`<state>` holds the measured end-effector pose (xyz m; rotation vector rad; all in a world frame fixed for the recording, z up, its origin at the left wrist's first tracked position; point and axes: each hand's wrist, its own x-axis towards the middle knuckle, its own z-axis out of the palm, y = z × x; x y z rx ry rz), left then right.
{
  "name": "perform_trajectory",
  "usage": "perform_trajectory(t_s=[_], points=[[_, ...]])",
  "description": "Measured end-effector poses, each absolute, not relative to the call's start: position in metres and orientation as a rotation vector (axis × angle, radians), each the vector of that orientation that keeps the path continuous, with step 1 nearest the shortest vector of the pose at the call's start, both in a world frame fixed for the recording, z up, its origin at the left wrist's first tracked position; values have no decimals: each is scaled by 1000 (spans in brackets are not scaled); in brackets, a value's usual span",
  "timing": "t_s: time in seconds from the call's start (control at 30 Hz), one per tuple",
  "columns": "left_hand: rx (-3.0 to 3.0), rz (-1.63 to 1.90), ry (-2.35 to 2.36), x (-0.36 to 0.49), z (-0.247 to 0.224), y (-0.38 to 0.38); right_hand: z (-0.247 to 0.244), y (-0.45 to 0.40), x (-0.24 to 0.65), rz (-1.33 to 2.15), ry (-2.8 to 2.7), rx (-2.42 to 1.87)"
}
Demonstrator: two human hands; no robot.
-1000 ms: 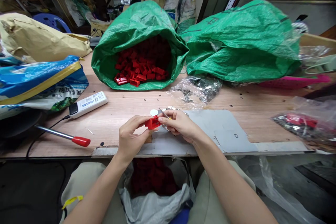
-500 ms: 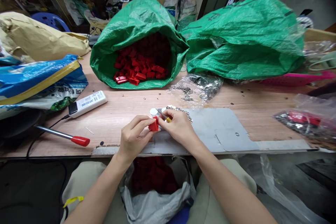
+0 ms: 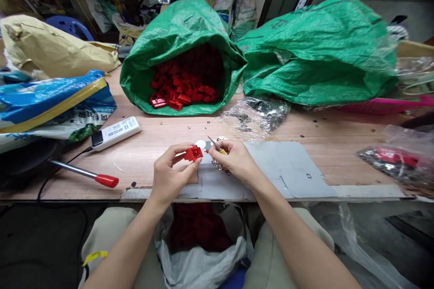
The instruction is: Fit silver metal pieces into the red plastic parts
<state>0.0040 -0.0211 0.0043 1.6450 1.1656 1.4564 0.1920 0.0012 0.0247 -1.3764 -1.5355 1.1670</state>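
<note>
Between thumb and fingers, my left hand (image 3: pixel 171 174) holds a red plastic part (image 3: pixel 193 153), its hollow side showing. My right hand (image 3: pixel 235 160) is closed on a small pointed tool with a yellow handle (image 3: pixel 222 151), its thin tip pointing up and left. A tiny red piece (image 3: pixel 206 151) shows by the right fingertips; what bears it is too small to tell. Small metal pieces (image 3: pixel 220 167) lie below the right fingers on the grey sheet (image 3: pixel 271 162). A white disc (image 3: pixel 200 144) is just beyond the hands.
A green sack (image 3: pixel 183 22) of red parts lies open at the back, another green sack (image 3: pixel 318 54) beside it. A red-tipped lever (image 3: pixel 106 180) and a white device (image 3: pixel 117 134) are at left. Below the table edge sits a whitish bag (image 3: pixel 200 262) with red parts.
My hands have moved apart. The red part has turned to show its hollow side and is away from the tool, whose tip now points up in the open.
</note>
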Motion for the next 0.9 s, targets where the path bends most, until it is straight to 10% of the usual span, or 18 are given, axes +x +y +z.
perform_trajectory(t_s=[0.9], points=[[1192, 1084, 871, 4, 3, -21, 28, -3, 187, 1671, -1357, -1076]])
